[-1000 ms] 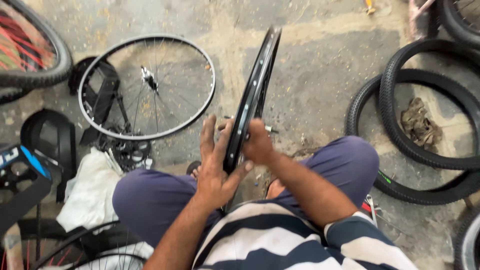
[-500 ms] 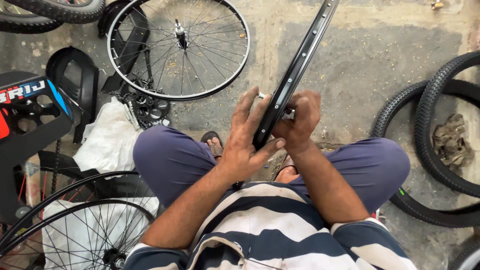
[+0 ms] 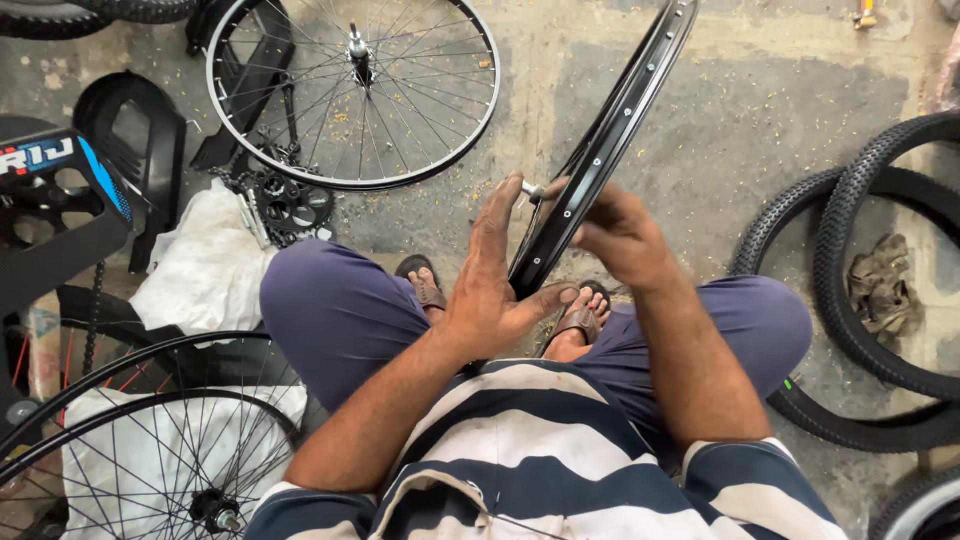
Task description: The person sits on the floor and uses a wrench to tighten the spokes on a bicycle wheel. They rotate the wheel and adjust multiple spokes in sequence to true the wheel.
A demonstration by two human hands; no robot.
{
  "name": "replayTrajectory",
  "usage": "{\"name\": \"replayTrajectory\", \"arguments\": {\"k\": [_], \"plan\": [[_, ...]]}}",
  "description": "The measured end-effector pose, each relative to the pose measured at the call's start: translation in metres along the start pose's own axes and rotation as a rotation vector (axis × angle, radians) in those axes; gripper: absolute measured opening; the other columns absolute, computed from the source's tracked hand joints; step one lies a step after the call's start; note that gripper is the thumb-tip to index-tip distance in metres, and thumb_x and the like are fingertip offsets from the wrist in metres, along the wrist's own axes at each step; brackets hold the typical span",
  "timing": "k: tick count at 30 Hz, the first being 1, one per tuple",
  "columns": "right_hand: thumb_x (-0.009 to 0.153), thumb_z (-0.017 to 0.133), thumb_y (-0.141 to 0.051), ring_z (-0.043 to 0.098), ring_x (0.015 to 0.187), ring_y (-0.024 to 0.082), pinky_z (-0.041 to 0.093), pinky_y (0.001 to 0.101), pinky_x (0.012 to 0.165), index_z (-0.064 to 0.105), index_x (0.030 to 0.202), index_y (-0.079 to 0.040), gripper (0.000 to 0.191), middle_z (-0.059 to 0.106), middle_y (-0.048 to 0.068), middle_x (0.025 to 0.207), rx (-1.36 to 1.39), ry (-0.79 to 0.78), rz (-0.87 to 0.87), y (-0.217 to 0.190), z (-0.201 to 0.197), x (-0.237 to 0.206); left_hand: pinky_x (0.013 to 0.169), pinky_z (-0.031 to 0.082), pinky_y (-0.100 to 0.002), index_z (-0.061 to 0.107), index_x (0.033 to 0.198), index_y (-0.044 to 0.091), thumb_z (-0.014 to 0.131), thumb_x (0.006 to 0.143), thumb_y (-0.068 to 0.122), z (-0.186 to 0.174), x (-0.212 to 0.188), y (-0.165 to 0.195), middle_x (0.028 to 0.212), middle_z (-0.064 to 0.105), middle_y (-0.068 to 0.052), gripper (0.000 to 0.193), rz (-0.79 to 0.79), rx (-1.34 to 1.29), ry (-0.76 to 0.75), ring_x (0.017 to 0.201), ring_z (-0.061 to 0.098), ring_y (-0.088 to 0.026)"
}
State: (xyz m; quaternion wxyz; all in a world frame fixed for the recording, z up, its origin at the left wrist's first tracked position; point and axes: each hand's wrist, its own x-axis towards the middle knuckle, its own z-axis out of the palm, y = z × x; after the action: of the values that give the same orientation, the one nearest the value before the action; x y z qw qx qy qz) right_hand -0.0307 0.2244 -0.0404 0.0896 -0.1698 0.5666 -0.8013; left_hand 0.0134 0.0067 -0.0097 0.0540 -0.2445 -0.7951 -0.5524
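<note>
- The black rim (image 3: 600, 160) is cut off by the top edge at 1 o'clock.
- Its lower end is hidden behind the left hand (image 3: 495, 285).
- The tyres (image 3: 880, 300) at 3 o'clock are cropped.

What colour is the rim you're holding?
Black, with small holes along it; the bare rim shows best in the head view.

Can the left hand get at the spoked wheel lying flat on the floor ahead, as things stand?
Probably not at once. The left hand is pressed against the black rim standing on edge between the knees, with the right hand on its other side. The spoked wheel lies beyond the left knee; open floor between, but a long stretch.
</note>
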Motion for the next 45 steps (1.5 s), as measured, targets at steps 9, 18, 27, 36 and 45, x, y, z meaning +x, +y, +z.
{"name": "replayTrajectory", "arguments": {"k": [9, 18, 27, 36, 45], "plan": [[0.088, 0.075, 0.004, 0.071, 0.099, 0.023, 0.058, 0.0373, 0.085, 0.067, 0.107, 0.000, 0.021, 0.071, 0.013, 0.109, -0.693, 0.478, -0.403, 0.019, 0.039, -0.003, 0.127, 0.034, -0.049, 0.025, 0.161, 0.001, 0.086, 0.085, 0.032, -0.007, -0.020, -0.010, 0.162, 0.039, -0.026, 0.102, -0.035, -0.013, -0.008, 0.153, 0.041, -0.043], [0.101, 0.076, -0.004, 0.070, 0.110, 0.029, 0.056, 0.0429, 0.102, 0.068, 0.123, 0.000, 0.024, 0.070, 0.021, 0.126, 0.303, 0.348, -0.297, 0.038, -0.009, 0.003, 0.121, 0.043, -0.037, 0.033, 0.162, 0.007, 0.063, 0.085, 0.004, -0.006, -0.041, -0.018, 0.152, 0.053, -0.020, 0.083, -0.270, -0.175, -0.261, 0.144, 0.055, -0.033], [0.097, 0.078, -0.003, 0.066, 0.108, 0.020, 0.055, 0.0316, 0.096, 0.068, 0.120, 0.005, 0.026, 0.065, 0.015, 0.133, -0.177, 0.412, -0.354, 0.036, 0.005, -0.037, 0.133, 0.027, -0.043, 0.022, 0.164, 0.005, 0.069, 0.078, -0.002, -0.008, 0.014, 0.011, 0.170, 0.027, -0.025, 0.098, 0.055, -0.091, -0.161, 0.161, 0.030, -0.039], [0.103, 0.068, -0.005, 0.069, 0.118, 0.022, 0.056, 0.0329, 0.108, 0.061, 0.139, 0.008, 0.039, 0.071, 0.016, 0.127, 0.089, 0.136, -0.126, 0.010, 0.008, -0.010, 0.133, 0.028, -0.043, 0.016, 0.165, 0.003, 0.073, 0.079, 0.002, -0.009, 0.009, 0.002, 0.166, 0.035, -0.023, 0.103, 0.021, -0.135, -0.138, 0.160, 0.033, -0.038], [0.085, 0.095, -0.004, 0.065, 0.087, 0.013, 0.052, 0.0288, 0.073, 0.057, 0.095, -0.005, 0.039, 0.066, 0.005, 0.095, -0.955, 0.559, -0.542, 0.017, 0.038, 0.008, 0.128, 0.038, -0.042, 0.020, 0.166, 0.006, 0.080, 0.084, 0.012, -0.006, 0.008, -0.001, 0.162, 0.043, -0.019, 0.102, -0.065, -0.229, -0.136, 0.153, 0.046, -0.033]]}}
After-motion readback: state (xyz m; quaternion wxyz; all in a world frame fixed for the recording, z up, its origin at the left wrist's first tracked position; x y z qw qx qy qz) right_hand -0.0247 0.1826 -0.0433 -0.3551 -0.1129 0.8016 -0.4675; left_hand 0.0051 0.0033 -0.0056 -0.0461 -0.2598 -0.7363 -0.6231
